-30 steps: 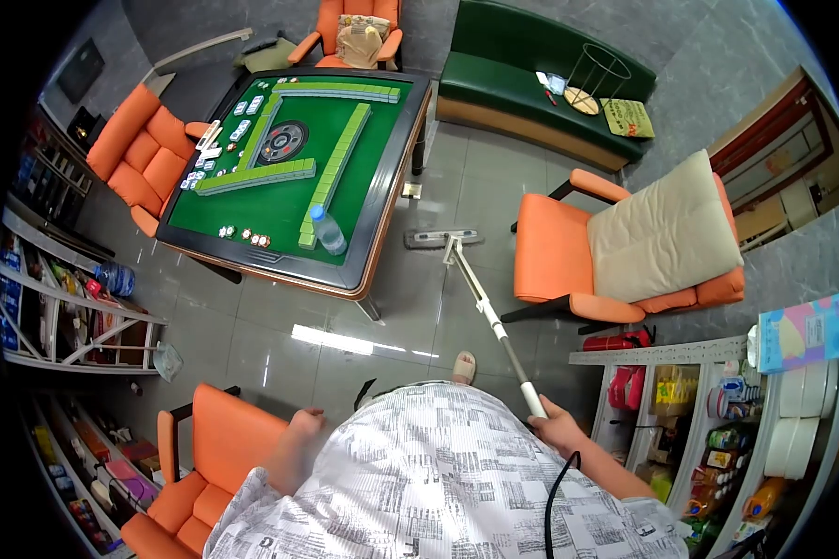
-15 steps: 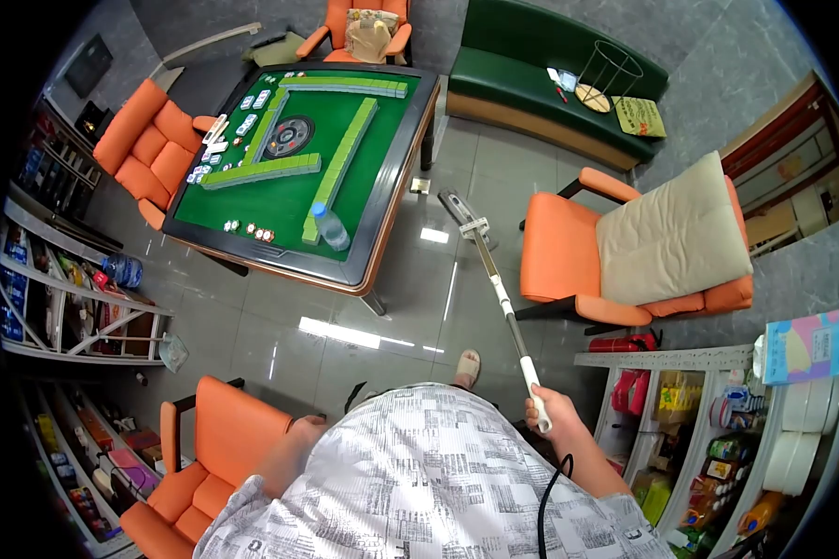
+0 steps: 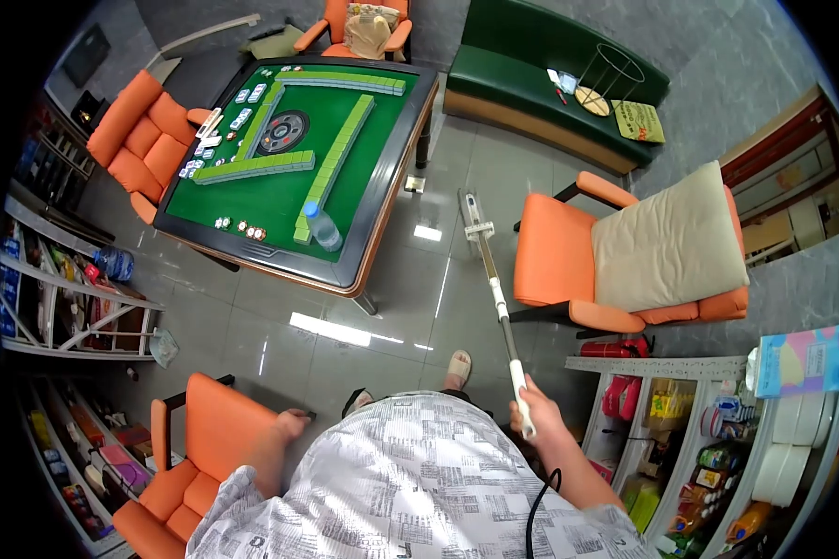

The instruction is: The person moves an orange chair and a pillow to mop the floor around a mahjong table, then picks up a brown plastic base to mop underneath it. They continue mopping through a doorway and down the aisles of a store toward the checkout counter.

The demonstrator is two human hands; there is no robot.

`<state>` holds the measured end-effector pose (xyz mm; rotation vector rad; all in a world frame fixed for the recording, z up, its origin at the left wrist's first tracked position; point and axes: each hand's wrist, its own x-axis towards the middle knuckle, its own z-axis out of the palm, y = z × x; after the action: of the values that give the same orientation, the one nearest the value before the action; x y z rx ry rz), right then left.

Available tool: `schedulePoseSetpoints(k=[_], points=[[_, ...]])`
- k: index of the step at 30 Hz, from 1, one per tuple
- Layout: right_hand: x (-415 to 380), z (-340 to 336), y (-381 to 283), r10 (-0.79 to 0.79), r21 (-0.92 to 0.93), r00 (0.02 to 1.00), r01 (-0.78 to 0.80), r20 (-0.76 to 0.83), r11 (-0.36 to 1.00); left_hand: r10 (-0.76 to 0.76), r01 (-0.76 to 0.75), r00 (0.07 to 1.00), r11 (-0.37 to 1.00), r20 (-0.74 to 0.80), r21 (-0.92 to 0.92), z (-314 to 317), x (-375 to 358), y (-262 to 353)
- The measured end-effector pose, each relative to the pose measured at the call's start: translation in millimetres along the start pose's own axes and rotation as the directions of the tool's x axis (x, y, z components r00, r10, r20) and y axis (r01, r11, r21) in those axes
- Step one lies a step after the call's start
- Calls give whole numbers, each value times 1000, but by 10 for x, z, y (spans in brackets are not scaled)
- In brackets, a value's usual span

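My right hand (image 3: 539,413) is closed around the white grip of a mop (image 3: 505,317). Its white-and-grey pole slants away from me, and the narrow head (image 3: 476,216) rests on the tiled floor between the mahjong table and an orange armchair (image 3: 557,252). My left hand (image 3: 292,426) hangs low beside the backrest of another orange chair (image 3: 228,429). Its fingers are curled, and a small dark bit shows at the fingertips; what it is I cannot make out.
A mahjong table (image 3: 382,214) with rows of tiles and a plastic bottle (image 3: 323,228) stands ahead on the left. A green bench (image 3: 522,88) lines the back wall. Loaded shelves (image 3: 667,368) flank me on the right, and more shelves (image 3: 84,279) on the left.
The mop head has swung slightly right and its pole stands steeper. My right hand has shifted a little left; my left hand has moved slightly left and up. The view has shifted slightly.
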<state>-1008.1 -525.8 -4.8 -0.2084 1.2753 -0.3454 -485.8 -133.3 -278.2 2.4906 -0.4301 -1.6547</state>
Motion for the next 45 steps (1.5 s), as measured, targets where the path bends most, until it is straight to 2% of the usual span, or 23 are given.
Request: schedulePoseSetpoints(k=[4,7,8,9,12,13,15,18,20,23,26,28,30,31,32,35,38,40,42,43,44,45], points=[[950,327,-757,-74,-381,997,57,-31,923,44,-45,999,998,4,41,289,-411,503],[1763,555,-1328,-186,-655,982,151,16,740,56,-54,998,992,16,-111,581,-523,519],[1891,695,-1502,-222,-705,975,140,-25,695,58,-58,998,990,1,-129,674,-574,504],[2116,744,-1661,-261,-768,965,169,3,618,96,-97,995,993,-11,-74,734,-514,386],[2542,831,-1942,-355,-939,934,92,-33,331,21,-16,1000,976,21,-215,818,-902,393],[2559,785,-1922,-345,-974,938,40,-41,225,48,-43,999,972,16,-231,847,-924,267],[2540,771,-1883,-337,-999,940,-53,-53,10,14,-5,999,979,41,-203,733,-1014,163],[2113,548,-1458,-410,-980,912,-64,20,-189,-6,16,997,992,78,-122,621,-1000,-128],[1599,429,-1131,-363,-981,932,-76,-5,-181,-10,15,995,998,95,-60,576,-914,-361],[1116,-3,-532,-348,-986,937,-73,-16,-151,-113,115,993,980,22,-164,482,-954,-377],[308,-170,-102,-328,-989,944,-61,-13,-136,-51,51,997,999,62,14,347,-681,-491],[-90,-384,174,-345,-984,937,-21,43,-180,-13,7,998,993,54,119,318,-264,-635],[-461,-425,280,-238,-998,971,-23,-35,52,23,-33,999,974,47,226,315,65,-719],[-747,-189,231,-156,-979,982,-71,-102,193,-4,-4,999,978,40,207,256,88,-575],[-765,-219,252,-136,-959,986,-53,-94,279,16,-26,999,974,44,227,194,96,-399],[-737,-234,165,-82,-860,994,-26,-78,509,91,-108,993,948,70,301,65,114,274],[-448,-222,-178,-47,-782,996,-29,-75,623,201,-230,972,905,118,357,90,177,1053],[-219,-283,-470,-50,-794,998,0,-38,607,330,-365,931,863,156,349,228,42,1896],[-37,-280,-855,-46,-815,999,21,-8,580,472,-523,852,763,226,379,483,-110,2922],[69,-326,-1047,-29,-805,1000,18,1,593,546,-602,797,693,258,396,679,-104,3429],[164,-365,-1246,-22,-840,1000,18,8,543,665,-705,700,589,259,395,848,-212,3983],[145,-295,-1513,-14,-884,1000,14,9,468,709,-750,651,547,271,371,974,-421,4626]])
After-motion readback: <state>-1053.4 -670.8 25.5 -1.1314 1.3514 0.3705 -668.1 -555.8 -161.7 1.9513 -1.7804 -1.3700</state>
